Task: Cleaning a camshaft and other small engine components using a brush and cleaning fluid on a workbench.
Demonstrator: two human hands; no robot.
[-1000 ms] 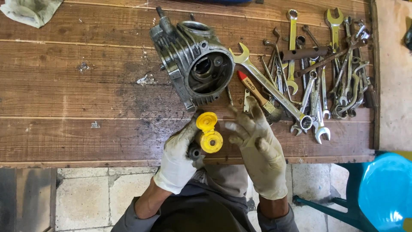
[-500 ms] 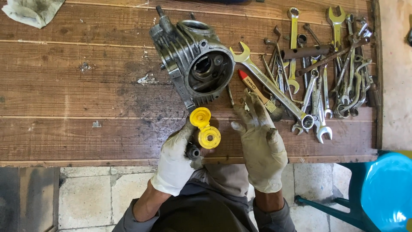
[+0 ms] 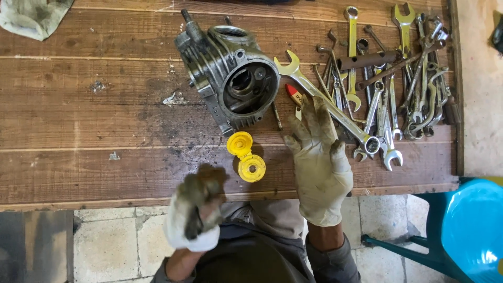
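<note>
Yellow plastic, a flip-top cap point(image 3: 246, 156) lies open near the front edge of the wooden bench point(image 3: 94, 120), its two discs strung diagonally from upper left to lower right, midway between the hands; the left hand point(image 3: 195, 215) is curled into a loose fist just off that edge and seems to hold nothing, though blur makes it uncertain. The right hand point(image 3: 318, 160) rests flat and open beside the cap, fingers toward a long wrench point(image 3: 327, 102), with the grey engine casting point(image 3: 228, 78) just behind and other spanners point(image 3: 403, 89) heaped at the right edge.
</note>
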